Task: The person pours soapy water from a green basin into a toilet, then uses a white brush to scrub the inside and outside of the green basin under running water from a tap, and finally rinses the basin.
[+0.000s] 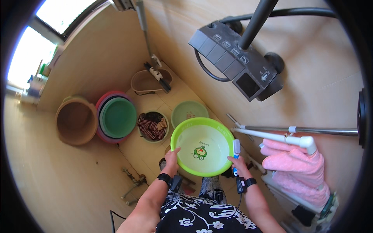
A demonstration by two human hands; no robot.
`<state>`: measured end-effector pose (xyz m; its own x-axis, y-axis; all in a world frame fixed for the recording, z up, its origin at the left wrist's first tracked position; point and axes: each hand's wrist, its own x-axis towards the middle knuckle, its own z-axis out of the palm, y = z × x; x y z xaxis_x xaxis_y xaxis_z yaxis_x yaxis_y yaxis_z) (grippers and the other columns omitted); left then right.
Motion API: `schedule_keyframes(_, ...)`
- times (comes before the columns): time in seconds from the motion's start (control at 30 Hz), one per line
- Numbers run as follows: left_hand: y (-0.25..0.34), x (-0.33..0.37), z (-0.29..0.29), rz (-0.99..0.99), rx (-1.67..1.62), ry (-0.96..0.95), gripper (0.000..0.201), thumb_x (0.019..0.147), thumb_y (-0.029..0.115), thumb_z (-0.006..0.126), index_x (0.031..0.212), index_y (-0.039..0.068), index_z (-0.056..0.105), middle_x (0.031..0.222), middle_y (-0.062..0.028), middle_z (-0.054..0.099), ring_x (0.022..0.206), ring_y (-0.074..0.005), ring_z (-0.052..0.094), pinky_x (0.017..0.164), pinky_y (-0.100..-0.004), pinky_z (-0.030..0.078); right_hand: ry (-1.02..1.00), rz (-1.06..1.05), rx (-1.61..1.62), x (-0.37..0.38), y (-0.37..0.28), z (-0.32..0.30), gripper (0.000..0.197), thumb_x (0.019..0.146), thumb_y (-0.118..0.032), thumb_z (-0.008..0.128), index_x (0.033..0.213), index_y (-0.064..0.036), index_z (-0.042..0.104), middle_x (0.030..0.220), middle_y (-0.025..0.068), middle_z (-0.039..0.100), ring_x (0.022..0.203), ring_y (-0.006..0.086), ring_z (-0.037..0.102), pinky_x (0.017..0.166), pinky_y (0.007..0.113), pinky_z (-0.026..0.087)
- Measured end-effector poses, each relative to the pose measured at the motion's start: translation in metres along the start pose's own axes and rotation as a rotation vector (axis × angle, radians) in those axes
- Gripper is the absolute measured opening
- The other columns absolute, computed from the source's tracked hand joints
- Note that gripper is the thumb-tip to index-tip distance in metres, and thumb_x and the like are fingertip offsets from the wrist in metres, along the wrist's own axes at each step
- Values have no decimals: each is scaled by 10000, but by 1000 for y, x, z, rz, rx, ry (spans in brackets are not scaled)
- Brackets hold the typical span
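Observation:
A round basin [202, 122] with a bright green rim, a pale inside and a cartoon frog on its bottom is held in front of my body. My left hand [171, 159] grips its left rim, the thumb lying over the edge. On the opposite side my right hand [240, 164] grips the rim and also holds a blue-and-white scrubbing brush [236, 149], bristle end up. Fingers under the basin are hidden on both sides. Beyond the basin, a pale green basin [186, 108] rests on the floor, beside a tub holding checked cloth [150, 129].
Stacked against the left wall are a brown basin [62, 122] and a green basin [120, 116]. An oval tub [142, 83] sits in the far corner. A grey shower unit [237, 58] juts from the wall; pink cloths [297, 163] hang at right. Pipe taps [134, 178] protrude at lower left.

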<state>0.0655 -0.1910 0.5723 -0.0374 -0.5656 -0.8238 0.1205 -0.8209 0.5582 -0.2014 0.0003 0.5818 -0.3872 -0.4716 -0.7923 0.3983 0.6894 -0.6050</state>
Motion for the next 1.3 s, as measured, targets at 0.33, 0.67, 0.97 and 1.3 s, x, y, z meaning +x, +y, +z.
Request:
schedule_keyframes(0.33, 135, 0, -22, 181, 39, -174, 194, 770, 24, 606, 957, -27, 600, 862, -92, 637, 700, -169, 611, 626, -277, 495, 577, -508, -769, -34, -39, 111, 235, 797, -219, 644, 885, -8, 586, 658, 123, 567, 601, 306, 562, 544, 374, 441)
schedule_keyframes(0.67, 261, -23, -35, 323, -222, -264, 180, 772, 6, 569, 950, -16, 590, 848, -93, 630, 688, -171, 614, 640, -284, 513, 626, -1192, -652, -120, -289, 220, 510, 796, -96, 593, 1277, -92, 424, 803, 167, 597, 665, 336, 594, 566, 403, 476)
schedule_keyframes(0.97, 256, -19, -13, 255, -267, -350, 215, 760, 5, 606, 973, -16, 589, 884, -80, 629, 732, -162, 611, 670, -267, 502, 673, -758, -1217, -109, -335, 211, 699, 790, -94, 558, 1404, -95, 225, 756, 188, 629, 573, 338, 598, 520, 432, 474)
schedule_keyframes(1.3, 243, -21, 10, 248, -252, -350, 224, 750, 14, 606, 971, -13, 581, 866, -73, 620, 726, -158, 598, 675, -272, 496, 575, -993, -827, -103, -260, 188, 307, 746, -73, 610, 1047, -129, 593, 894, 124, 641, 790, 356, 609, 675, 417, 499)
